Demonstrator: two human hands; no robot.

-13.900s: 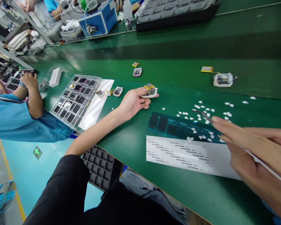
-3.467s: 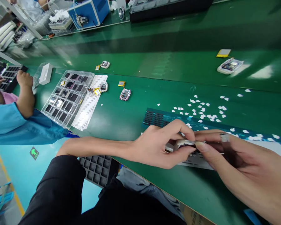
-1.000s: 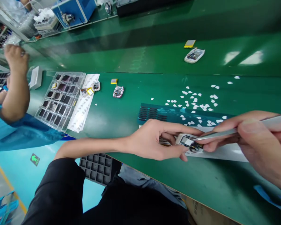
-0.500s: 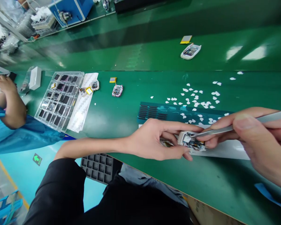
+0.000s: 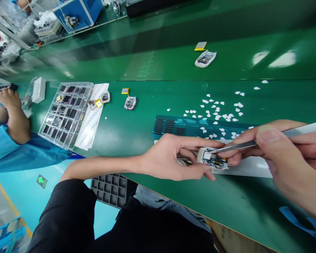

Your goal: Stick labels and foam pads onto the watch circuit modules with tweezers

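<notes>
Open device case (image 5: 215, 161) above white sheet (image 5: 250, 167), pinched in left hand (image 5: 171, 158). Right hand (image 5: 287, 163) grips tweezers (image 5: 239, 146) above sheet, tip at pale patch (image 5: 206, 155) inside case. Step seems fine tweezer work on patch; next move likely calls for steady case, light tip pressure.

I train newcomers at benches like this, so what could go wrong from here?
A slip of the pointed metal tool in the right hand might scratch the exposed parts of the white device that the left hand holds. Loose white pieces lie just beyond the hands, so a careless sweep could scatter them.
</notes>
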